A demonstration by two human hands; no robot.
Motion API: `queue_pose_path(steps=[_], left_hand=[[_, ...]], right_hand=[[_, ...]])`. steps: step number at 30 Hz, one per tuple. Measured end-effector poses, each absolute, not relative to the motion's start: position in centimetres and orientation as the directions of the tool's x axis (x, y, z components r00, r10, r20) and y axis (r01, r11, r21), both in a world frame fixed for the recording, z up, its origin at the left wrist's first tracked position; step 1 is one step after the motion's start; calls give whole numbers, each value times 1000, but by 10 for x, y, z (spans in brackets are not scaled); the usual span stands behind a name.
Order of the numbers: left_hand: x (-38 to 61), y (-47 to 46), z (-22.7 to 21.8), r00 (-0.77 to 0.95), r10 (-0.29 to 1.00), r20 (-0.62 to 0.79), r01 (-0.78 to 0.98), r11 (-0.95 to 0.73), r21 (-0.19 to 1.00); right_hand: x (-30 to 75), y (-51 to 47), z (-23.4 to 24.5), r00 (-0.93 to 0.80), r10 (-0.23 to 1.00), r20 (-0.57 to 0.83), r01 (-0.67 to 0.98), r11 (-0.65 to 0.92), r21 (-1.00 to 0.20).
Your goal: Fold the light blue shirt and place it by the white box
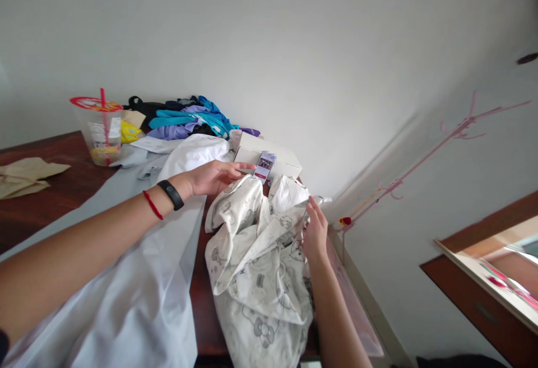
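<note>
A rumpled white cloth point(260, 278) with grey cartoon prints lies in folds at the middle of the table, hanging toward me over its near edge. My left hand point(216, 177) is stretched out flat above the cloth's far left corner, holding nothing, its fingertips close to a phone point(264, 167). The phone has a lit screen and leans against a white box point(273, 152). At the cloth's right edge, my right hand point(316, 228) has its fingers closed on the fabric. A plain white part of the cloth point(290, 193) shows near its far end.
Plain white fabric point(143, 278) spreads over the table's left side. Behind it are a plastic cup point(100, 135) with a red straw, brown paper point(27, 177) and piled blue and purple clothes point(189, 119). A pink coat stand point(420, 163) leans to the right.
</note>
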State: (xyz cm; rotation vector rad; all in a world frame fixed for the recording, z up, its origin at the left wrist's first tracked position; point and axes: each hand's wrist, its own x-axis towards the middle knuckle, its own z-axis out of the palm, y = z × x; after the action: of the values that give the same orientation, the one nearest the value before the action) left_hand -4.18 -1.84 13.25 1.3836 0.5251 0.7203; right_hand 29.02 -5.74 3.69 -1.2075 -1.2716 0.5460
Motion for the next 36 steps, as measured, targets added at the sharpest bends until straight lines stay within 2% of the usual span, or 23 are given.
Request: queue_pose_path(steps=[3, 6, 9, 12, 17, 20, 25, 29, 32, 36], left_hand=[[-41, -26, 135, 772, 617, 152, -134, -76, 988], [-38, -31, 131, 786, 595, 167, -98, -147, 984], [-35, -31, 123, 746, 633, 207, -101, -199, 975], [-31, -25, 113, 698, 681, 224, -93, -224, 970], [-19, -4, 81, 550, 807, 215, 106, -323, 941], [-9, 6, 60, 517, 838, 173, 190, -309, 932], [-9, 4, 55, 723, 691, -21, 245, -229, 942], [-14, -6, 64, 774, 619, -130, 237, -93, 967], [-15, -12, 73, 757, 644, -107, 239, -120, 964], [-24, -21, 96, 635, 772, 24, 156, -159, 975]], right_hand=[[288, -55, 35, 254, 893, 372, 357, 271, -894], [287, -54, 34, 168, 929, 329, 419, 234, -877], [282, -57, 34, 74, 959, 272, 489, 203, -848], [274, -63, 37, -89, 987, 134, 570, 161, -806], [270, -77, 48, -191, 981, -34, 614, 93, -783], [271, -81, 53, -241, 966, -88, 632, 88, -770], [262, -82, 52, -256, 966, -17, 613, 148, -776], [254, -82, 50, -310, 948, 71, 553, 241, -797], [253, -80, 47, -323, 937, 132, 543, 298, -785], [257, -74, 45, -243, 932, 270, 476, 357, -804]])
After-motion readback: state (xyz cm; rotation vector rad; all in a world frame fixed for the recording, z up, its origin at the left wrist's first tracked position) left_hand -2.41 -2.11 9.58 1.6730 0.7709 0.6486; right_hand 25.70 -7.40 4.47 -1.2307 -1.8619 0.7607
